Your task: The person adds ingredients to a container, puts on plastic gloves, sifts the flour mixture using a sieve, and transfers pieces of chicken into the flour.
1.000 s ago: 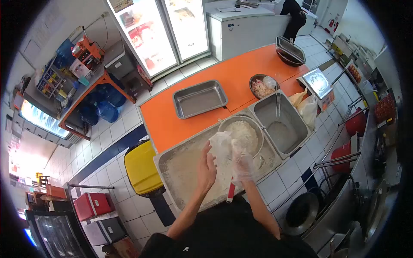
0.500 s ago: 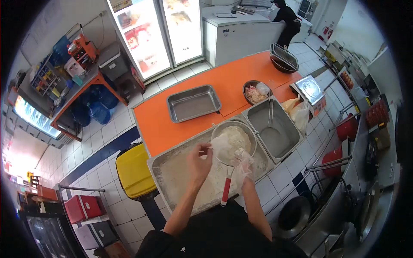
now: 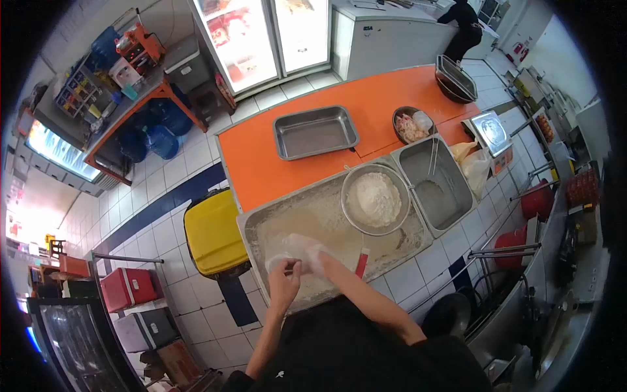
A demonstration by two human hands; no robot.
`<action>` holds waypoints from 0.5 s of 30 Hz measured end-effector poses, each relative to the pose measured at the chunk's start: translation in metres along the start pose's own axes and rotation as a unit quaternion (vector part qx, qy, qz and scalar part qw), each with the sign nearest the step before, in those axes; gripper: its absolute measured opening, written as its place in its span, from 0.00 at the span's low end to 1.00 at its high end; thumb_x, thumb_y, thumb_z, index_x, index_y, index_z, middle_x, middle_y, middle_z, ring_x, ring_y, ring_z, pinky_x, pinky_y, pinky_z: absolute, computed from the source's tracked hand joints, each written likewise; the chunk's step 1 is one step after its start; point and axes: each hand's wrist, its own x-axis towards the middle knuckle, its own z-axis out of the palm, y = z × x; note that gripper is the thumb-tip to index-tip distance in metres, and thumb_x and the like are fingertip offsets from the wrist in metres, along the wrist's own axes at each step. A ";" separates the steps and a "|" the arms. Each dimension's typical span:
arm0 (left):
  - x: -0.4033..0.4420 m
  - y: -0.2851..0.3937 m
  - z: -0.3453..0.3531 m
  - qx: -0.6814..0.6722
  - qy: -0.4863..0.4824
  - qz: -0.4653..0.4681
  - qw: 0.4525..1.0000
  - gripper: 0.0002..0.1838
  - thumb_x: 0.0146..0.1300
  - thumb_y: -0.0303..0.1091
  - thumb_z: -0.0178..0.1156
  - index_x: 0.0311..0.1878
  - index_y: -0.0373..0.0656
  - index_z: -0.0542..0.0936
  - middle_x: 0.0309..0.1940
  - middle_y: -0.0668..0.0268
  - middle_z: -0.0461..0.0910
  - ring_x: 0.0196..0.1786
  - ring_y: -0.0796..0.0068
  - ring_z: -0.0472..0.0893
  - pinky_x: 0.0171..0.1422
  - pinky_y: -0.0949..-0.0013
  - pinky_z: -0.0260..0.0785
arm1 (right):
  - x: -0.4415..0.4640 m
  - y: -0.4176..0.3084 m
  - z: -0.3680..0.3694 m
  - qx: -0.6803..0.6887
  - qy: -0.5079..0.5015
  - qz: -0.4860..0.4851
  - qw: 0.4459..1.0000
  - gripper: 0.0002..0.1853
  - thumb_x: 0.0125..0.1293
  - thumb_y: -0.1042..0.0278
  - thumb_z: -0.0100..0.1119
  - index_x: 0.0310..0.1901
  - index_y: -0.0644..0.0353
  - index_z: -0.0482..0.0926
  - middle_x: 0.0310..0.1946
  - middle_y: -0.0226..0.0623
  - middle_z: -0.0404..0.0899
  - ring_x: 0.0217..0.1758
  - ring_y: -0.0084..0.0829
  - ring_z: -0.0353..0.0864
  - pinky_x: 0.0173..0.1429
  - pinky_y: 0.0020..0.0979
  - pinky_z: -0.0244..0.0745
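I see the right hand (image 3: 315,257) in a filmy, see-through plastic glove (image 3: 299,245), over the near left of the floured tray (image 3: 244,230). The bare left hand (image 3: 283,281) meets it, fingertips narrowed together by the plastic (whether they pinch it, I cannot tell). The right fingers' spread is too blurred for me. At the tray's far right sits a round sieve (image 3: 344,208), heaped with pale, lumpy flour (image 3: 377,199).

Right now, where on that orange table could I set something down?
Bare patches of orange table lie between the metal pan and flour tray, and between that pan and the bowl. The far right is crowded: bowl, stacked pans and scale.
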 end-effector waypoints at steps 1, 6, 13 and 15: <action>-0.007 -0.030 0.009 0.019 -0.014 -0.056 0.998 0.07 0.65 0.28 0.60 0.39 0.33 0.80 0.30 0.60 0.82 0.34 0.71 0.83 0.44 0.71 0.75 | 0.024 0.026 -0.006 0.001 0.000 0.037 0.999 0.19 0.73 0.52 0.47 0.49 0.58 0.78 0.38 0.33 0.80 0.33 0.30 0.78 0.34 0.35 0.75; -0.010 -0.039 0.028 -0.041 0.028 -0.129 0.990 0.09 0.64 0.31 0.60 0.42 0.34 0.81 0.32 0.53 0.83 0.35 0.62 0.84 0.39 0.65 0.75 | 0.088 0.091 -0.024 0.040 0.040 0.110 0.992 0.13 0.70 0.61 0.51 0.46 0.60 0.80 0.36 0.38 0.81 0.36 0.33 0.82 0.40 0.35 0.80; 0.047 -0.043 0.023 0.068 0.016 -0.077 0.995 0.08 0.52 0.27 0.64 0.32 0.34 0.75 0.24 0.52 0.78 0.30 0.62 0.81 0.33 0.59 0.68 | 0.040 0.026 0.010 0.070 0.153 -0.017 0.986 0.13 0.67 0.61 0.52 0.42 0.61 0.81 0.38 0.41 0.83 0.38 0.40 0.83 0.42 0.41 0.79; 0.057 -0.045 0.022 0.093 0.001 -0.054 0.994 0.09 0.50 0.25 0.64 0.30 0.34 0.74 0.23 0.54 0.77 0.29 0.60 0.80 0.33 0.58 0.68 | 0.047 0.019 0.019 -0.603 0.198 -0.062 0.770 0.09 0.66 0.63 0.50 0.41 0.53 0.80 0.39 0.42 0.81 0.41 0.41 0.81 0.44 0.39 0.74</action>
